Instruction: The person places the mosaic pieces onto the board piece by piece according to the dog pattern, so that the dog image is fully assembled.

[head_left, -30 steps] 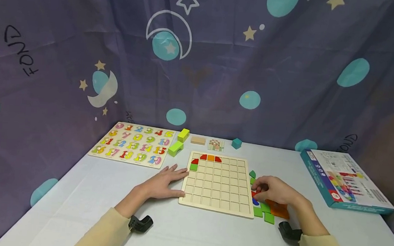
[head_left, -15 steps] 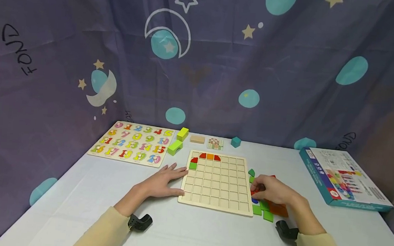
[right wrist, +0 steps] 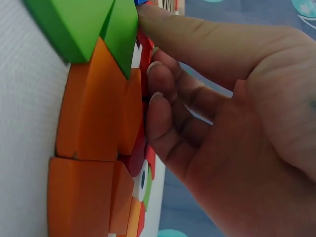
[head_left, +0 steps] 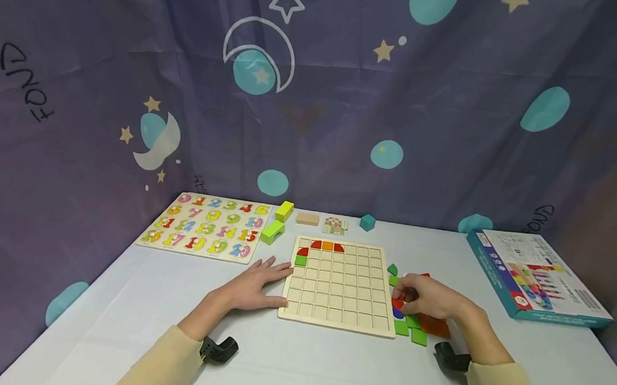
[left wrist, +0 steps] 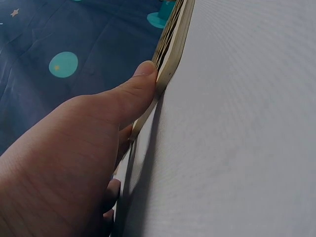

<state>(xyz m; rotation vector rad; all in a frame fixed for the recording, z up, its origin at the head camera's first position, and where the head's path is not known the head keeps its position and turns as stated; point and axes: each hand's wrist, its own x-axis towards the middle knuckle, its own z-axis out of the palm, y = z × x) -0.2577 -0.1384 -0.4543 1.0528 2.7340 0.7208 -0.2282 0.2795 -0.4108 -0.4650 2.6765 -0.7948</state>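
Observation:
A wooden grid board [head_left: 336, 291] lies flat on the white table, holding several red, orange and green tiles in its upper left squares. My left hand [head_left: 257, 285] rests spread beside it; in the left wrist view the thumb [left wrist: 143, 74] touches the board's edge. To the right of the board, my right hand [head_left: 428, 295] is bent over a loose pile of flat tiles. Its thumb and fingertips pinch a red tile [head_left: 397, 304], with a blue tile [head_left: 398, 314] just below. Green tiles [right wrist: 116, 39] and orange tiles [right wrist: 81, 197] lie close under the hand in the right wrist view.
A number puzzle board [head_left: 205, 226] lies at the back left. Two lime-green blocks [head_left: 273, 232], a plain wooden block [head_left: 307, 219], a small pattern card [head_left: 335, 225] and a teal block [head_left: 368, 222] line the back. A puzzle box [head_left: 541, 280] lies at the right, before a hanging cloth.
My left hand stays against the board. The right hand stays over the tile pile with small finger movements; slightly more of the red tile shows. The head view has shifted slightly.

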